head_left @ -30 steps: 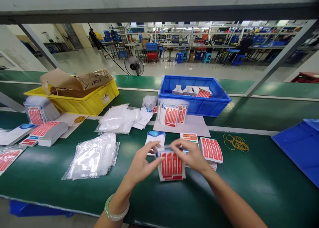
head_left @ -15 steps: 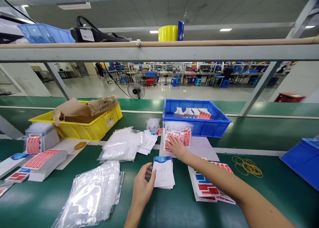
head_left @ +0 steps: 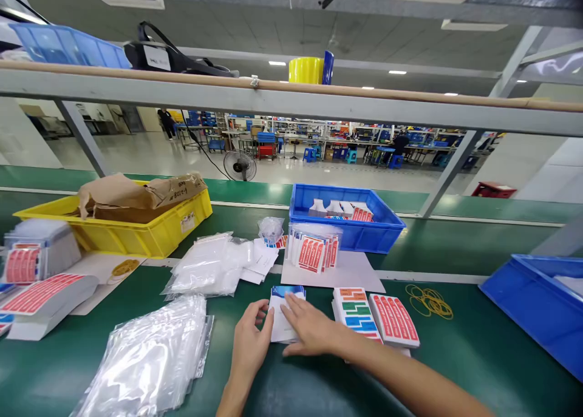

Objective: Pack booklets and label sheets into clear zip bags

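Half a second ago the right hand (head_left: 310,331) was far out at the clear packs of red labels (head_left: 314,252) standing by the blue plastic bin (head_left: 346,226). Now it is back and lies flat on the small stack of white cards with blue tops (head_left: 285,311), fingers spread, gripping nothing. The left hand (head_left: 248,343) stays at the stack's left edge, fingers touching it. The stack sits on the green belt (head_left: 455,350), mostly hidden under both hands. The card print is too small to read.

Both hands (head_left: 277,335) flat on white card stack (head_left: 281,311), beside red label sheets (head_left: 394,320)
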The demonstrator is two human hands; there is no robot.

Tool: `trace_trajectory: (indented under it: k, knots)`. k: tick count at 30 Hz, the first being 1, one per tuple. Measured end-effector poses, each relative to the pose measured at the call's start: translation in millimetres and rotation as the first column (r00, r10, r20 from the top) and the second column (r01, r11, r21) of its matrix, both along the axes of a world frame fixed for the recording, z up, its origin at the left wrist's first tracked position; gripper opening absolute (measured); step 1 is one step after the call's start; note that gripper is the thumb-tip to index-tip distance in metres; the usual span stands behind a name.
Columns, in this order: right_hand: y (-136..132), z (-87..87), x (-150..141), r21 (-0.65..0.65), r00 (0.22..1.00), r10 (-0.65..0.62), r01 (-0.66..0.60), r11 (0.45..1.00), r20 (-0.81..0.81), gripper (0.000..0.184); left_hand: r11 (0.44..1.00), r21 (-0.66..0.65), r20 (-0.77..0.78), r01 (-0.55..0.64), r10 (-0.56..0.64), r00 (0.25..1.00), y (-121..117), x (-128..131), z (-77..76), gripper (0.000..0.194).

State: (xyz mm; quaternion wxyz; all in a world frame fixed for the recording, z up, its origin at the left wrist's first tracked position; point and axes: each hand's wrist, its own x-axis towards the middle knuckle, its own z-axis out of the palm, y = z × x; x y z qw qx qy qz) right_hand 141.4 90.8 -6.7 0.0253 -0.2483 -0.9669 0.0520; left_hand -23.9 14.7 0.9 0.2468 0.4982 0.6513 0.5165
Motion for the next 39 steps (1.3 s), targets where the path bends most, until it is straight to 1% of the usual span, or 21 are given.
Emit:
trace_trajectory:
  k: [1,4,5,7,9,10,11,12,14,15,16,17,20,23,24,26,29,32,35,37,39]
  knots:
    - [-13,-11.6,1,0.01,1.0,0.0,0.0,1.0,-0.028,0.09,1.0,-0.008,0.021,-0.004,0.004,1.0,1,-1,-0.4,0.036]
    - [-37,-40.9,6,0.136,0.991,-0.014,0.032,0.99,-0.136,0.046,0.998,-0.057,0.072,-0.023,0.028,0.997,3,-5,-0.9,0.04]
    - [-41,-46.3,8,0.176,0.982,-0.016,0.05,0.983,-0.187,0.04,0.996,-0.08,0.09,-0.028,0.035,0.995,3,-8,-0.5,0.04]
    - [-46,-47.5,13,0.226,0.949,-0.045,0.12,0.967,-0.312,0.041,0.99,-0.14,0.143,-0.01,0.03,0.989,4,-10,1.5,0.042]
    - [-52,-37.1,17,0.237,0.89,-0.081,0.206,0.949,-0.448,0.044,0.975,-0.211,0.218,0.068,-0.021,0.976,3,-8,4.8,0.047]
    - [-56,-28.8,18,0.232,0.862,-0.086,0.229,0.945,-0.5,0.044,0.96,-0.244,0.28,0.137,-0.066,0.958,2,-5,6.5,0.05]
    - [-62,-19.5,20,0.224,0.843,-0.075,0.225,0.948,-0.532,0.044,0.94,-0.258,0.38,0.222,-0.113,0.918,2,-1,7.9,0.051]
    - [-68,-9.9,21,0.215,0.837,-0.05,0.197,0.957,-0.546,0.042,0.918,-0.249,0.497,0.309,-0.153,0.854,1,3,9.0,0.05]
    - [-81,7.5,27,0.198,0.841,0.01,0.116,0.973,-0.541,0.037,0.878,-0.183,0.699,0.442,-0.201,0.687,0,13,9.6,0.043]
    - [-85,14.6,33,0.19,0.845,0.024,0.093,0.977,-0.534,0.037,0.867,-0.146,0.77,0.477,-0.203,0.605,0,17,9.1,0.041]
    - [-87,20.2,41,0.183,0.847,0.015,0.098,0.978,-0.532,0.038,0.865,-0.128,0.812,0.485,-0.189,0.552,0,20,8.3,0.04]
    - [-86,24.4,51,0.174,0.846,-0.019,0.132,0.976,-0.532,0.04,0.868,-0.133,0.828,0.478,-0.168,0.535,0,23,7.3,0.039]
    - [-66,29.7,93,0.143,0.815,-0.214,0.339,0.93,-0.539,0.039,0.889,-0.202,0.837,0.411,-0.061,0.543,1,26,4.6,0.04]
    - [-28,29.5,133,0.15,0.779,-0.431,0.545,0.825,-0.455,0.035,0.894,-0.26,0.813,0.364,0.0,0.582,1,29,3.3,0.041]
    - [-15,29.3,142,0.161,0.773,-0.49,0.587,0.794,-0.403,0.036,0.891,-0.273,0.811,0.362,0.011,0.585,1,31,3.0,0.041]
    - [5,28.8,151,0.178,0.765,-0.561,0.629,0.757,-0.316,0.037,0.881,-0.299,0.806,0.366,0.029,0.591,1,35,2.4,0.045]
    - [21,26.8,150,0.185,0.769,-0.581,0.632,0.752,-0.267,0.032,0.868,-0.359,0.786,0.343,0.083,0.613,1,40,1.0,0.054]
    - [25,24.0,142,0.175,0.768,-0.589,0.635,0.752,-0.252,0.026,0.859,-0.401,0.766,0.318,0.124,0.631,2,41,-1.0,0.067]
    - [25,26.1,139,0.142,0.743,-0.61,0.659,0.739,-0.273,0.023,0.842,-0.422,0.754,0.337,0.119,0.647,3,40,-3.9,0.077]
    - [23,33.6,143,0.101,0.725,-0.624,0.672,0.734,-0.292,0.017,0.835,-0.436,0.745,0.334,0.128,0.655,5,41,-6.5,0.074]
    - [17,47.1,147,0.039,0.708,-0.631,0.674,0.737,-0.316,0.01,0.843,-0.441,0.745,0.308,0.153,0.649,5,43,-8.9,0.063]
